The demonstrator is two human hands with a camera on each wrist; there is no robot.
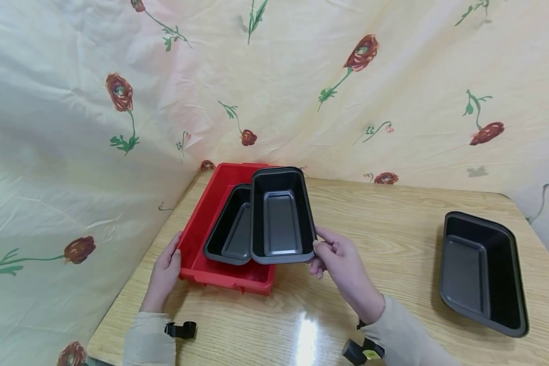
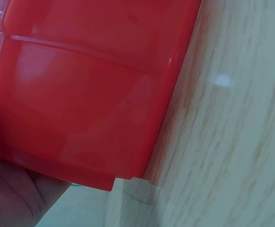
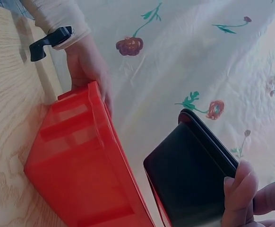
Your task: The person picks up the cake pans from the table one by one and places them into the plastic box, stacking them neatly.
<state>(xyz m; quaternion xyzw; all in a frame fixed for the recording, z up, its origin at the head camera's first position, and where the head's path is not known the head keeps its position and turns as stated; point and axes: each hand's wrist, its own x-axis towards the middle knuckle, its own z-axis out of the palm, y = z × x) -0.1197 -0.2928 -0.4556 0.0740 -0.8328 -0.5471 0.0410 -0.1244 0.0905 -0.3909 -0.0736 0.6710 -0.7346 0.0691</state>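
In the head view a dark loaf pan (image 1: 281, 223) is held up over the right side of a red plastic bin (image 1: 219, 277). My right hand (image 1: 343, 267) pinches this pan at its near right corner; the right wrist view shows thumb and fingers on the rim of the tilted pan (image 3: 189, 175). A second dark loaf pan (image 1: 233, 229) lies inside the bin, partly hidden behind the held one. At the bin's near left corner, my left hand (image 1: 162, 272) grips the rim. From the left wrist, the bin's outer wall (image 2: 85, 104) fills much of the view.
A third dark loaf pan (image 1: 478, 274) rests on the wooden table (image 1: 370, 218) at the far right. Flowered cloth (image 1: 279, 91) hangs behind the table and along its left side. Each wrist wears a strap with a small black device (image 1: 183, 329).
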